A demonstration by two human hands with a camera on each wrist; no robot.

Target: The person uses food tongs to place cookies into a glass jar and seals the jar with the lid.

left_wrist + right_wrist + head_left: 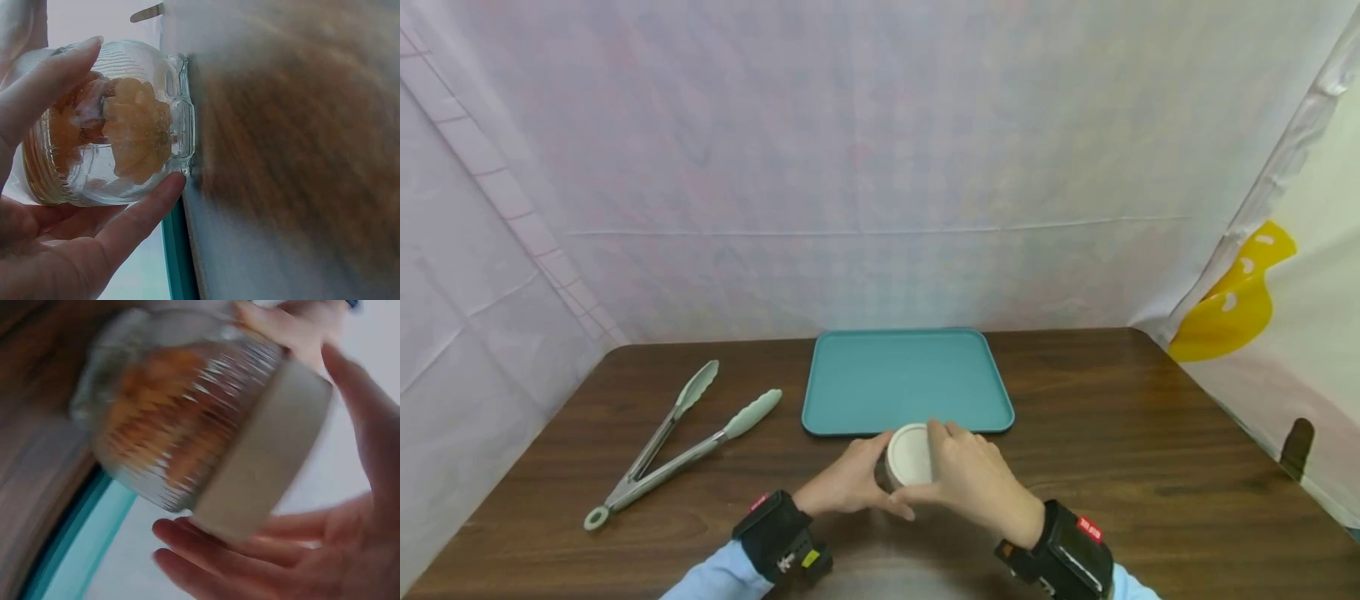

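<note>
A ribbed clear glass jar (pixel 134 119) with orange-brown pieces inside stands upright on the table, just in front of the blue-green tray. My left hand (pixel 848 478) grips the jar's body, thumb on one side and fingers on the other, with one fingertip low by the base. A cream-white lid (pixel 910 455) covers the top of the jar. From the right, my right hand (pixel 973 477) holds this lid between thumb and fingers. The right wrist view is blurred, with the fingers (pixel 206 550) along the lid's edge.
Behind the jar lies the flat blue-green tray (pixel 910 375). Spread tongs (pixel 662 467) with pale green tips rest on the left of the brown wooden table (pixel 1150 467). Pale cloth (pixel 865 167) hangs along the back and sides, with a yellow shape (pixel 1228 312) at the right.
</note>
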